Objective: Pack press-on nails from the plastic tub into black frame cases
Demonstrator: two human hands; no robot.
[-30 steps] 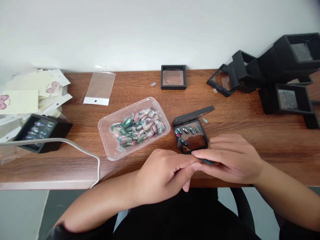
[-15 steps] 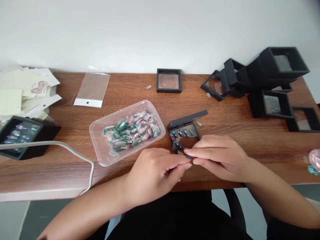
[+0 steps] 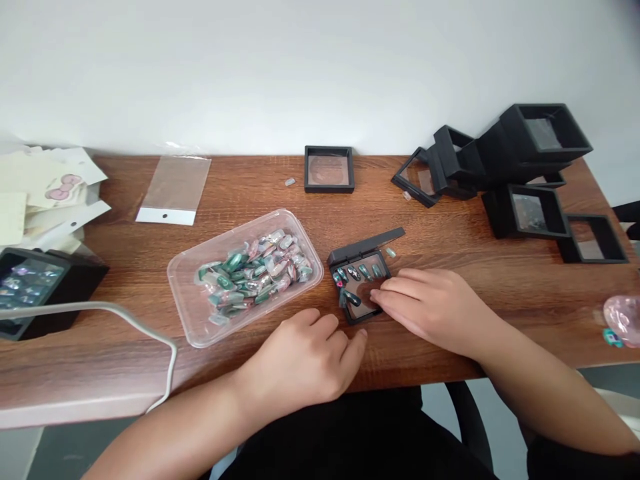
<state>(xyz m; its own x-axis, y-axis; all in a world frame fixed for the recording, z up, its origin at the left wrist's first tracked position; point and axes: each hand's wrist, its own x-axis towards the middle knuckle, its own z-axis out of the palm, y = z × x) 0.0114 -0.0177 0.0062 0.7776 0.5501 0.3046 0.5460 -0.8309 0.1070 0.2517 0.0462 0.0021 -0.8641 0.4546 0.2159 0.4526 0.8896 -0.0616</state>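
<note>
An open black display frame [image 3: 360, 315] lies on the table with its lid [image 3: 367, 245] tilted up behind. Several dark green press-on nails [image 3: 365, 271] form a row on its clear film, and a larger dark nail [image 3: 353, 298] lies below them beside a small pink piece [image 3: 340, 284]. My right hand [image 3: 435, 303] reaches over the frame's right side, fingertips together on the film; anything under them is hidden. My left hand [image 3: 315, 353] rests curled just off the frame's front left corner, its inside hidden. To the left, a clear plastic tub [image 3: 187, 303] holds many wrapped nails [image 3: 260, 267].
Black frames [image 3: 525, 153] are piled at the back right. One frame [image 3: 329, 188] sits by the wall, near a clear bag [image 3: 173, 183]. Cards [image 3: 43, 173], a filled frame [image 3: 75, 287] and a white cable [image 3: 125, 309] occupy the left. A pink item [image 3: 623, 317] is at the right.
My hands were pinching a small dark piece together above the frame. They have parted: the left drew back toward the front left, the right came down onto the film. The view shifted slightly.
</note>
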